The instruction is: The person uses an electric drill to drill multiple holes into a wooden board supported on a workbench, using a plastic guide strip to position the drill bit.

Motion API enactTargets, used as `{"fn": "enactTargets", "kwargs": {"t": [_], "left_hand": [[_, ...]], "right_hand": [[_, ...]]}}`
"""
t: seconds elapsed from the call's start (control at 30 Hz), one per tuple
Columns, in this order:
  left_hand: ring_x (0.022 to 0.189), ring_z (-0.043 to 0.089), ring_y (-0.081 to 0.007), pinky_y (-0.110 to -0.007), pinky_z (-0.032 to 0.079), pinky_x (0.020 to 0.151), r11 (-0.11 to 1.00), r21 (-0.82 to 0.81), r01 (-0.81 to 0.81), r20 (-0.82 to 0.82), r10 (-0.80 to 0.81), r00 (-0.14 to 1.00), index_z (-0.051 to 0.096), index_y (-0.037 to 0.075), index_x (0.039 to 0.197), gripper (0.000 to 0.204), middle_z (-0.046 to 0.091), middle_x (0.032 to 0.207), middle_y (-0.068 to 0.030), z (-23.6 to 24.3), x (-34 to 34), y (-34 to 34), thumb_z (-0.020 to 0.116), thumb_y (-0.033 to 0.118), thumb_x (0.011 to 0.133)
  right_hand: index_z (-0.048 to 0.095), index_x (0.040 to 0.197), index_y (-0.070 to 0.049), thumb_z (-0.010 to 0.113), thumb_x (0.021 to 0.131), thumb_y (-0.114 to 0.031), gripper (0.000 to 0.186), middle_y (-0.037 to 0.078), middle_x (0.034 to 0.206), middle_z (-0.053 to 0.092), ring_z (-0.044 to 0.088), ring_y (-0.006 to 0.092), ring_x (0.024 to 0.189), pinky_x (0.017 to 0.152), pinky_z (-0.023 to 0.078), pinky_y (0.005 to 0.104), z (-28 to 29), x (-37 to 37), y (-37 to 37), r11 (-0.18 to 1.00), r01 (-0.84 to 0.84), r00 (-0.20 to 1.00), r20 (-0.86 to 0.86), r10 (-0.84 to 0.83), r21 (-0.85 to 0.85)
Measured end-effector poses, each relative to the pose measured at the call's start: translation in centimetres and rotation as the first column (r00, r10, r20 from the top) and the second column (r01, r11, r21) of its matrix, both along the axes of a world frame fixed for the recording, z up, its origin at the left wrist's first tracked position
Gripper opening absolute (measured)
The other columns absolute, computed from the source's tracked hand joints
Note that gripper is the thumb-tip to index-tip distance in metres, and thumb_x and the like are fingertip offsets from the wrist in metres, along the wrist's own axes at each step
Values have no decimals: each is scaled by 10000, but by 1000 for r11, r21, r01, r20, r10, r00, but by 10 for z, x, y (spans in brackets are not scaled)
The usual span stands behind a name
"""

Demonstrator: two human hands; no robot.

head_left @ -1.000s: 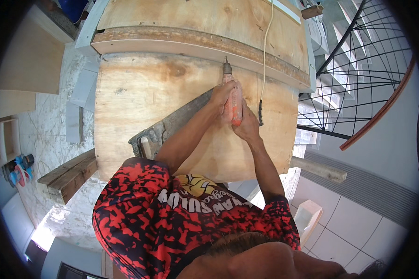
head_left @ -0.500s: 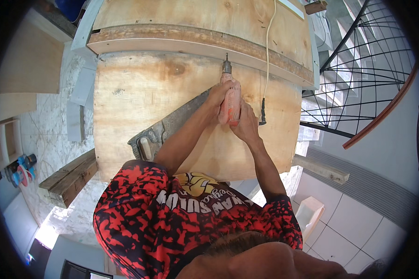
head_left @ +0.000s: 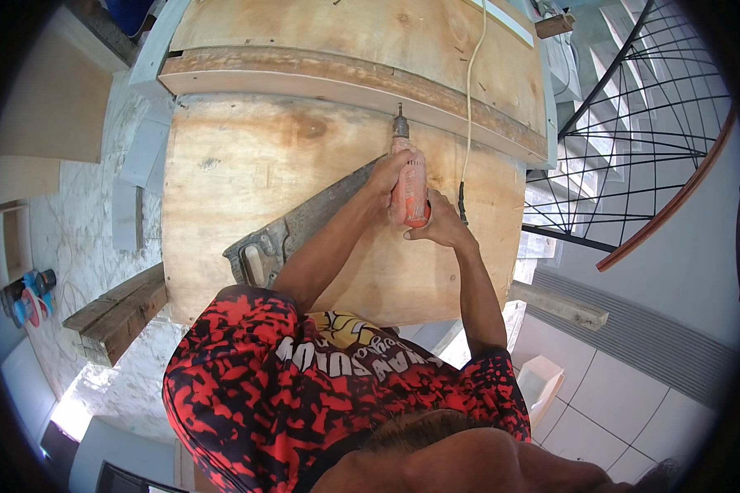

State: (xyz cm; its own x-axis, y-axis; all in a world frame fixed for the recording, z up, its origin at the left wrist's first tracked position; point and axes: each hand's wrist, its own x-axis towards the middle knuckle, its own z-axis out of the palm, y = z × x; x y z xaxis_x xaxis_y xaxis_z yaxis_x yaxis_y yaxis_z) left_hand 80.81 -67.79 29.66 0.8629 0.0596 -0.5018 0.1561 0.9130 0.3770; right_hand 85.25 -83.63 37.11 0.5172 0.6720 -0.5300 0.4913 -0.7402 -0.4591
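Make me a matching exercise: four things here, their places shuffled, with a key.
1. dusty red-orange power drill
2. grey-bladed handsaw
3. thin cream cable
4. blue-and-red power tool

A. near the picture's left edge
B. across the long brown-topped wooden beam
C. gripped by the left hand
D. partly hidden by the left forearm

Pairs: 1-C, 2-D, 3-B, 4-A
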Motion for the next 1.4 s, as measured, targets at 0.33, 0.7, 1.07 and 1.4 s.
{"fn": "enactTargets", "kwargs": {"t": [0.33, 0.7, 1.07, 1.4], "left_hand": [[681, 638, -194, -365, 561, 592, 1000, 2, 7, 28, -7, 1000, 549, 25, 1060, 376, 626, 838, -98, -6, -3, 4, 582, 365, 902], [670, 631, -174, -335, 550, 583, 998, 62, -2, -15, 3, 1000, 586, 20, 1016, 339, 630, 826, -81, -11, -5, 2, 638, 312, 854], [657, 633, -177, -332, 552, 577, 998, 58, -11, 2, 11, 1000, 576, 18, 1019, 325, 632, 809, -86, -5, -14, -4, 622, 307, 878], [729, 657, -216, -386, 572, 644, 999, 53, 15, 120, -21, 993, 561, 34, 1094, 336, 636, 873, -101, -16, -28, -11, 582, 318, 915]], "right_hand": [[515, 1101, -48, 757, 726, -221, 479, 137, 972, 552, 563, 329, 885, 716, 419, 435, -41, -22, -22, 973, -193, 832, 548, 93, 128], [549, 1045, -37, 756, 725, -215, 420, 158, 929, 539, 558, 364, 816, 721, 436, 459, -56, -27, -23, 978, -165, 841, 536, 73, 126], [554, 1056, -51, 762, 715, -213, 431, 134, 917, 540, 560, 344, 818, 719, 424, 450, -56, -34, -31, 969, -181, 812, 582, 51, 167], [495, 1215, -11, 768, 702, -211, 615, 163, 1129, 574, 580, 315, 1015, 795, 439, 438, -38, -48, -32, 976, -184, 813, 576, 82, 120]]}}
